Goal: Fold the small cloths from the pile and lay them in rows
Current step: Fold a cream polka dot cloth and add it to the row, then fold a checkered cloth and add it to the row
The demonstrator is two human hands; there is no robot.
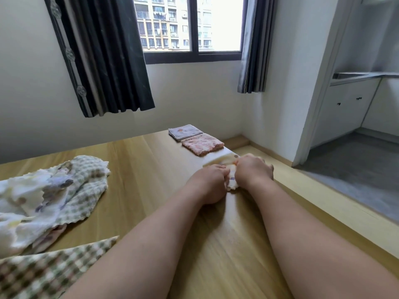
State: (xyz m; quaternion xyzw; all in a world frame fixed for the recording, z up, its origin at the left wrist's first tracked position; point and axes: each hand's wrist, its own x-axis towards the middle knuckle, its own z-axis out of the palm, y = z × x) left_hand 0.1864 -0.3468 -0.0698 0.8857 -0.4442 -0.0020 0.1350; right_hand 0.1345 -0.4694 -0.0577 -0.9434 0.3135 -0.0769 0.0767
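Observation:
A small cream cloth [222,159] with orange spots lies on the wooden table [151,169] near its right edge. My left hand [208,183] and my right hand [253,171] both grip its near end, fingers curled into the bunched fabric between them. Beyond it, two folded cloths lie in a row: a pink one [201,144] and a grey one [185,131] at the far edge. The pile of unfolded cloths [49,193] sits at the left, white and checked green pieces tangled together.
A green checked cloth [43,270] lies at the near left corner. The table's right edge drops to a wooden ledge [313,201] and a grey floor. A wall with a window and dark curtains stands behind the table.

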